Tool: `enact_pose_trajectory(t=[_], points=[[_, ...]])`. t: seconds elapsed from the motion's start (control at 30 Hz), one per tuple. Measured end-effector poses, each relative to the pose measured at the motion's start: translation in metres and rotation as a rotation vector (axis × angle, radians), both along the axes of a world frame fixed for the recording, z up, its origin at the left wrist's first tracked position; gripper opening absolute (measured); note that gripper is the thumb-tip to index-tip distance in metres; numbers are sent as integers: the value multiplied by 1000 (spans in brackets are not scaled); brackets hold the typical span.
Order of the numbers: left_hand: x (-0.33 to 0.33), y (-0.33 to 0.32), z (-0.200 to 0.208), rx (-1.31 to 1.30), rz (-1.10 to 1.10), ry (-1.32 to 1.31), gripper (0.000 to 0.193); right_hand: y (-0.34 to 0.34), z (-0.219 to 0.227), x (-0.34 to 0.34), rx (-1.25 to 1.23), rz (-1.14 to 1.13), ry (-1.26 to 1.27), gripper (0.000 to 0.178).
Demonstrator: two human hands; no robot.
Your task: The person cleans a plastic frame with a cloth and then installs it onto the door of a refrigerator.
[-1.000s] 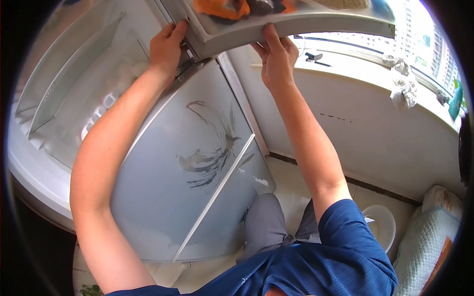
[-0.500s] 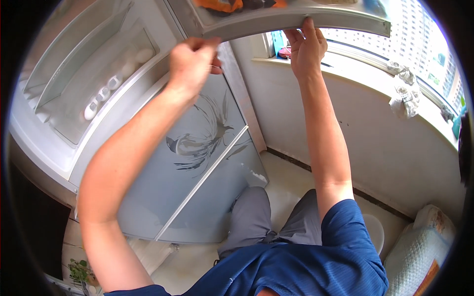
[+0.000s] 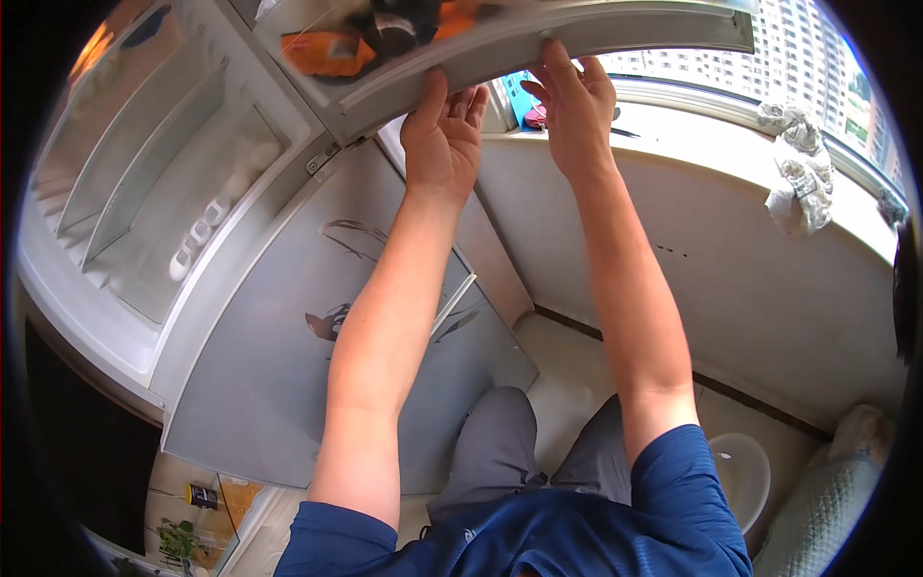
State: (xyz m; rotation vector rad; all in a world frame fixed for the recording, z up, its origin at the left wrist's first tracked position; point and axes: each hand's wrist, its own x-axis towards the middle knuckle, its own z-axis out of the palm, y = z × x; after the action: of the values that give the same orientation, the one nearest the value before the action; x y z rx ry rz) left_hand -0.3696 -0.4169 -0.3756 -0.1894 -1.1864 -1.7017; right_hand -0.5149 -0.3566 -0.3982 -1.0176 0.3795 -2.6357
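Both my hands are raised to the lower edge of an open refrigerator door at the top of the view. My left hand has its thumb against the grey edge strip, its fingers reaching behind and under it. Farther right, my right hand pinches the same edge, thumb in front and some fingers below. Above the strip, a see-through door shelf holds orange and dark packages. The refrigerator's white inside, with glass shelves and several small white oval pieces, shows at the left.
Below is a closed grey lower door with a flower pattern. On the right run a window sill and a crumpled plastic bag. A white bucket and a wrapped roll stand low right; a plant is low left.
My left hand has moved right and up onto the door edge, from beside its left end. My right hand stays on the edge. The view has shifted slightly.
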Motion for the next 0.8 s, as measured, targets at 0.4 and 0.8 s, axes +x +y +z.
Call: enact_pose_trajectory(t=[0.4, 0.8], points=[[-14, -3, 5, 6, -51, 90, 29, 2, 11, -5, 66, 3, -48, 29], [-20, -21, 0, -18, 15, 126, 25, -6, 7, -17, 88, 124, -8, 34]])
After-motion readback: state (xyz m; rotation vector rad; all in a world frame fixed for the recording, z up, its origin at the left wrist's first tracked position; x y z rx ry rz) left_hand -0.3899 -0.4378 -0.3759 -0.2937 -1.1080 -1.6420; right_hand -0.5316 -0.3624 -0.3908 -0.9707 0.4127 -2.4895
